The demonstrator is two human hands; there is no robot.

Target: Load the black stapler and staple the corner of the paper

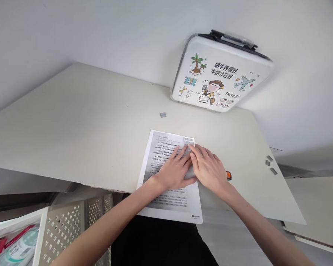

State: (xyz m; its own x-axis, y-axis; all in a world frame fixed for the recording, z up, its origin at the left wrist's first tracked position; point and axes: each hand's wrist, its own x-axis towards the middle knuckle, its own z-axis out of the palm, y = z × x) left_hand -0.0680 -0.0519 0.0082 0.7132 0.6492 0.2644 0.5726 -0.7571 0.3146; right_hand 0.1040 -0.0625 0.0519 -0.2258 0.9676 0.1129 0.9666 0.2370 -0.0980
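Printed paper (169,200) lies on the table (86,118) beneath the spread left hand (174,170); the right hand (209,168) curls at the paper's right edge, its grip unclear. Behind, a case (223,79) reads "TRAVEL".

The right hand (209,168) partly hides an orange object (228,175).

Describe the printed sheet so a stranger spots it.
Find the white cartoon case at the back of the pale table. Nearer the person lies the printed sheet, left hand on it, right hand at its edge. Unlike the small grey pieces, it's broad and text-covered.
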